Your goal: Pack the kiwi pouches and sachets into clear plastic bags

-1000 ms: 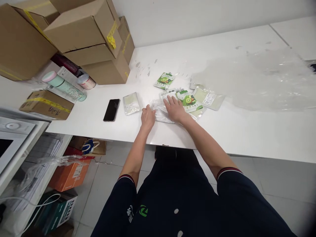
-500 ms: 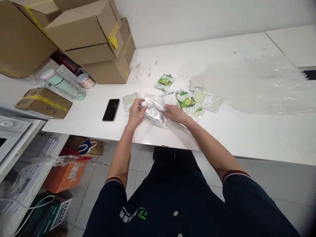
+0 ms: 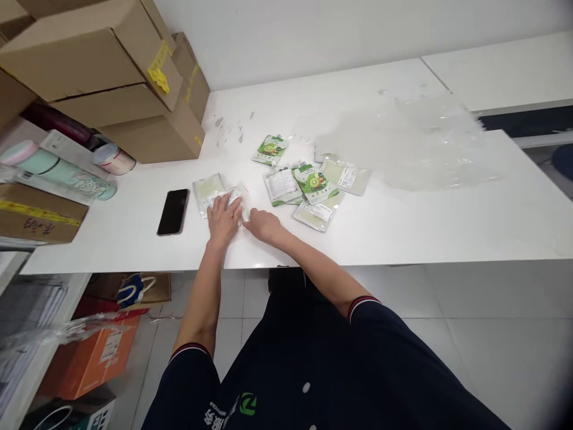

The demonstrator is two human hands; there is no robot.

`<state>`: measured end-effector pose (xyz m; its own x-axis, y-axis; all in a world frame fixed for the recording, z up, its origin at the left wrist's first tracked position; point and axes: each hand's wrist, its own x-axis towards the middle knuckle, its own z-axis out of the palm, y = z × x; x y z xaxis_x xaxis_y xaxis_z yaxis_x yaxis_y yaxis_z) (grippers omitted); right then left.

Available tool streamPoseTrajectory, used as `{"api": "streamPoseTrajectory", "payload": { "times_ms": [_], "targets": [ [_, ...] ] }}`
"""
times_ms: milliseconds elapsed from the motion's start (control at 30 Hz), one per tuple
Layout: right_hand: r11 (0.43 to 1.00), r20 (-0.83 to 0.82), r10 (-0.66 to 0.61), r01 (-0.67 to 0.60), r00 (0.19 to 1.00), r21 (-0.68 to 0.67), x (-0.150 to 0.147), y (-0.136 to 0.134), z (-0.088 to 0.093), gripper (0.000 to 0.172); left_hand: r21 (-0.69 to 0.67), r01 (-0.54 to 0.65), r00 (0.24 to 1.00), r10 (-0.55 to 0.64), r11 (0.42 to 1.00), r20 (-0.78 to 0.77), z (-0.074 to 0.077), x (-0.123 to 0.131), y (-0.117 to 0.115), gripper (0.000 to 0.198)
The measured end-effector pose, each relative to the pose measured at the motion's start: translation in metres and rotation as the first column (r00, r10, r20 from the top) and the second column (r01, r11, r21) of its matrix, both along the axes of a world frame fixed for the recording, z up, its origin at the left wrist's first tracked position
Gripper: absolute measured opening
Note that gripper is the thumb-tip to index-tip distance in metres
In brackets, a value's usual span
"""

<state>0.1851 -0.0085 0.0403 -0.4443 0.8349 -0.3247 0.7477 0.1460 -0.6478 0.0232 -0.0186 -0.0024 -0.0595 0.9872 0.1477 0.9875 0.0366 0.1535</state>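
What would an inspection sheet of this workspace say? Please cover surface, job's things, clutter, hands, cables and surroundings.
Surface: white table, grey marks towards the back.
Job's things: clear bag; fruit pouches and pale packets, some overlapping.
Clutter: phone left of the bag; plastic sheet at the right; bottle and tin near the boxes.
Hands: left hand, fingers spread, rests on the bag; right hand is at its right edge, grip unclear.
Cables: white cord at lower left, below the table; ends not seen.
Surroundings: boxes stacked at left, white wall behind, tiled floor below.
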Motion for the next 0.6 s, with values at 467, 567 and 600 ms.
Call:
{"api": "streamPoseTrajectory", "payload": {
  "times_ms": [467,567,600],
  "targets": [
    [0.714,0.330,-0.573,0.259,0.750,0.651,0.284,0.112,-0.003,0.062,0.256,0.094,0.994,-0.104,0.962,0.027,0.029,0.026,0.012,0.047],
    [0.818,0.472,-0.477,0.178,0.741,0.548,0.284,0.122,-0.011,0.041,0.304,0.181,0.978,-0.204,0.935,0.047,0.037,0.057,0.011,0.042],
    [0.842,0.499,-0.456,0.175,0.737,0.510,0.283,0.123,-0.012,0.037,0.316,0.210,0.970,-0.237,0.925,0.049,0.039,0.066,0.011,0.040]
  ]
}}
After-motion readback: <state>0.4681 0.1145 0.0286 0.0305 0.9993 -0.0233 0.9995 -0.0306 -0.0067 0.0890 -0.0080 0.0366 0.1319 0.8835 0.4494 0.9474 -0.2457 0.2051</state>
